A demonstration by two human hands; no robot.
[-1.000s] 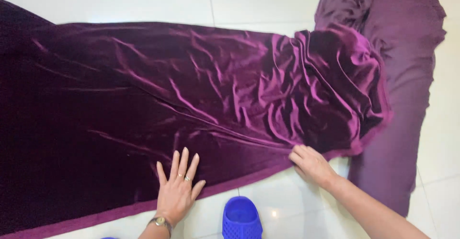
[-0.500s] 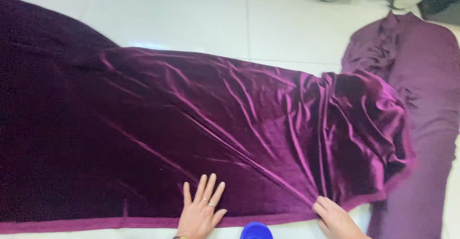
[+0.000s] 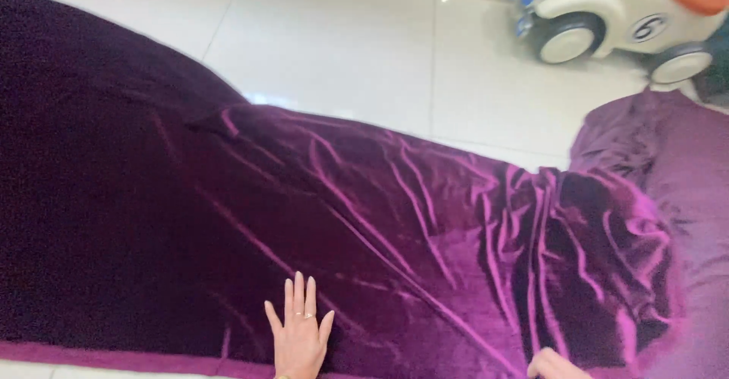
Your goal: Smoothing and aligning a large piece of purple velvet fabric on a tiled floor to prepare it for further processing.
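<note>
A large sheet of deep purple velvet fabric (image 3: 319,219) lies spread over a glossy white tiled floor (image 3: 342,37), covering most of the view from the left edge to the right. Its near edge runs along the bottom of the picture as a lighter purple hem band (image 3: 114,358), with only a thin strip of bare tile showing below it at the lower left. The far edge curves from the upper left down toward the middle, and beyond it the floor lies open. The left hand (image 3: 298,337) rests flat on the cloth just above the hem, fingers released and spread, a ring on one finger. The right hand (image 3: 557,365) sits at the bottom edge on the fabric, mostly cut off, so whether its fingers pinch the cloth cannot be told. The left part of the fabric lies smooth and dark; toward the right it bunches into many shiny ridges and folds. At the far right a paler side of the cloth (image 3: 683,166) shows. A white ride-on toy car (image 3: 607,14) stands at the upper right, partly out of frame.
</note>
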